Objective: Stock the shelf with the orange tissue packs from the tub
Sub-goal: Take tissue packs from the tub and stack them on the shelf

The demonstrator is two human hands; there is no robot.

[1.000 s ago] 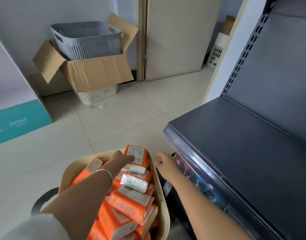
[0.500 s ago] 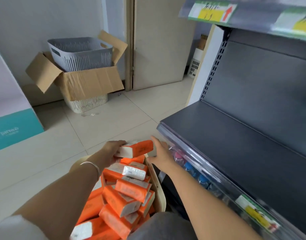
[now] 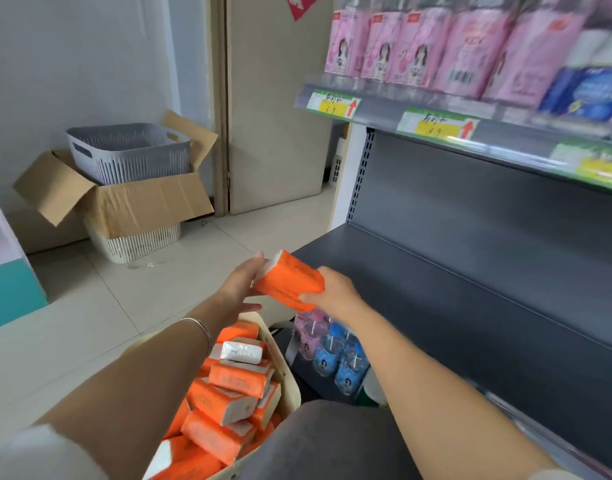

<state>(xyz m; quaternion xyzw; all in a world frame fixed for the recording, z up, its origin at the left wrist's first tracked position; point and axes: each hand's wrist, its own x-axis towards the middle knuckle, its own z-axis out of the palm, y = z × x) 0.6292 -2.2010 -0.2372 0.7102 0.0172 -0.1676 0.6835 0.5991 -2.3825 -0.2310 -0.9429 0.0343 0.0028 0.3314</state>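
Dark shelf board [image 3: 453, 306] taken as landmark. Shelf above it [image 3: 377, 109]: pink packs [image 3: 418, 46], one blue pack [image 3: 585, 91]. Below it: pink and blue bottles [image 3: 332, 355]. Tiled floor [image 3: 141, 299] left of it: beige tub [image 3: 283, 368], white basket [image 3: 138, 244].

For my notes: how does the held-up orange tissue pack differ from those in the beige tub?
The held orange tissue pack is aloft beside the dark shelf, gripped by the right hand; the orange packs in the beige tub lie piled, untouched. Both have orange wrappers.

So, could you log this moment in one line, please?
pack: above tub, not yet on shelf | left hand: touches its end | right hand: grips it
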